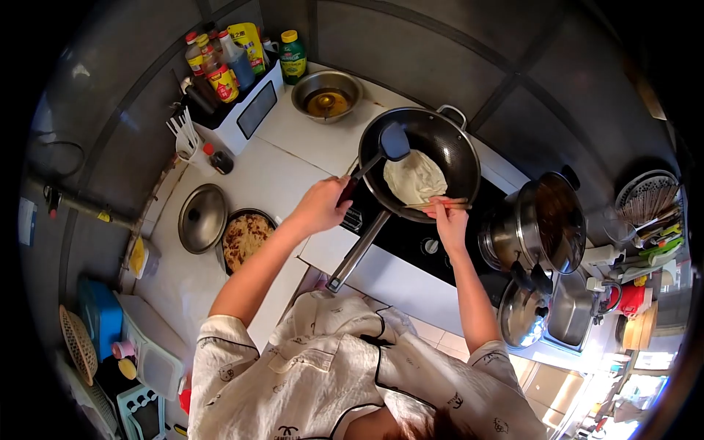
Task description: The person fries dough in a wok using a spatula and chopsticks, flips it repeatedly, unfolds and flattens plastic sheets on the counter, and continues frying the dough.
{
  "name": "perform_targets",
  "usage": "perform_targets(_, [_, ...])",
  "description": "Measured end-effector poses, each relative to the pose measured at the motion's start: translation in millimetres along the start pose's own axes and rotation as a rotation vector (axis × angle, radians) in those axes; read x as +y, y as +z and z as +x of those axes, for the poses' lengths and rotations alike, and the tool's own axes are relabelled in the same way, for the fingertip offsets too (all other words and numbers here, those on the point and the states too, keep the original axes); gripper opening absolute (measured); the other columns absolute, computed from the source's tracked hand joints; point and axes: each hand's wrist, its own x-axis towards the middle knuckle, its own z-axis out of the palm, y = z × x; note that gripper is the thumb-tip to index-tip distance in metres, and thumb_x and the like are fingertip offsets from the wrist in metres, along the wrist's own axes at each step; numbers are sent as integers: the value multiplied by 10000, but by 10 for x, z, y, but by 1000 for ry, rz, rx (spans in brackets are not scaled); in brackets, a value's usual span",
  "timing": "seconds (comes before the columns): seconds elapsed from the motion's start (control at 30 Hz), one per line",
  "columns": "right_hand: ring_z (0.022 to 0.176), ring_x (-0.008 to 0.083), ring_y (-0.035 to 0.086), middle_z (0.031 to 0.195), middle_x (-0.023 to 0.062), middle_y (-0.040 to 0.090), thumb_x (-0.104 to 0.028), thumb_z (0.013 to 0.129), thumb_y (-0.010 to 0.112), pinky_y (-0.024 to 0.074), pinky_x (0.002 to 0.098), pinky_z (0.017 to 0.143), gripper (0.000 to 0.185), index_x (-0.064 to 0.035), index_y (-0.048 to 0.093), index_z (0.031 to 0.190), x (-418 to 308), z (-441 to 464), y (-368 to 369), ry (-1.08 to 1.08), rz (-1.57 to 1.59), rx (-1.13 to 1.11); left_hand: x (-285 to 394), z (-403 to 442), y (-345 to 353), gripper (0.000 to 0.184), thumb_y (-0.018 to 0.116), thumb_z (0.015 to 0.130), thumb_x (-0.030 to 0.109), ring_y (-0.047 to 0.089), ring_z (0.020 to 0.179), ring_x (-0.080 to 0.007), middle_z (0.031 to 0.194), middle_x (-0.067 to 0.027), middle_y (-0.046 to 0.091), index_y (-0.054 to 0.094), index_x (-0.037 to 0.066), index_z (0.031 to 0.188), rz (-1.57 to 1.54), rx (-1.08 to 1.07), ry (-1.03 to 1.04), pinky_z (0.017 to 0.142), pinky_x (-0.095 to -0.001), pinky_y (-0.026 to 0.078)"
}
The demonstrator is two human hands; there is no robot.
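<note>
The dough lies in the wok, on the stove, toward the side nearest the person. The left hand has its fingers wrapped around the grip of the spatula, whose blade is beside the dough — whether it touches, I cannot tell. The right hand pinches the chopsticks near the rim, probably to reach the dough from another side. The wok's handle is not held — the stove seems to carry the weight.
</note>
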Motion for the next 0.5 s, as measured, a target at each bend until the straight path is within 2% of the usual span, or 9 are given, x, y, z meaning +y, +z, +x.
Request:
perform_targets(0.03, [645,130,602,776,102,613,-14,789,604,492,243,595,76,17,654,836,-46,-15,-5,56,39,-70,10,22,-71,302,619,710,55,569,771,-377,831,-214,581,520,-24,984,64,-31,2,682,-419,460])
perform_targets(0.13, [676,142,622,783,102,626,-29,796,608,491,228,610,85,26,660,836,-6,-6,-152,-249,-347,-145,57,85,-201,169,599,674,42,579,742,-370,776,-204,590,549,-16,825,202,-58,-19,640,-442,466])
perform_targets(0.27, [715,139,611,804,110,630,-22,778,628,462,225,617,90,16,665,851,-139,52,-180,-89,-246,-216,87,176,-273,92,566,636,6,585,709,-379,707,-202,591,580,-17,724,321,-77,-24,616,-444,473])
perform_targets(0.3, [722,154,612,819,114,628,-29,779,631,463,237,635,99,22,656,860,-167,81,-120,-308,-315,-249,115,194,-291,81,559,627,-2,586,704,-381,692,-201,591,585,-16,703,338,-79,-22,612,-443,476])
perform_targets(0.4, [723,246,605,831,136,602,-86,798,636,464,283,647,130,27,637,864,-70,118,93,-405,-351,-359,255,289,-347,103,564,626,-9,599,722,-371,709,-195,601,596,-6,724,398,-113,-34,622,-426,488])
perform_targets(0.5, [702,253,598,822,143,598,-56,809,614,459,280,635,111,37,621,870,32,188,277,-470,-490,-343,343,400,-394,97,573,644,43,585,705,-381,690,-205,590,588,-23,714,433,-132,-11,615,-438,482])
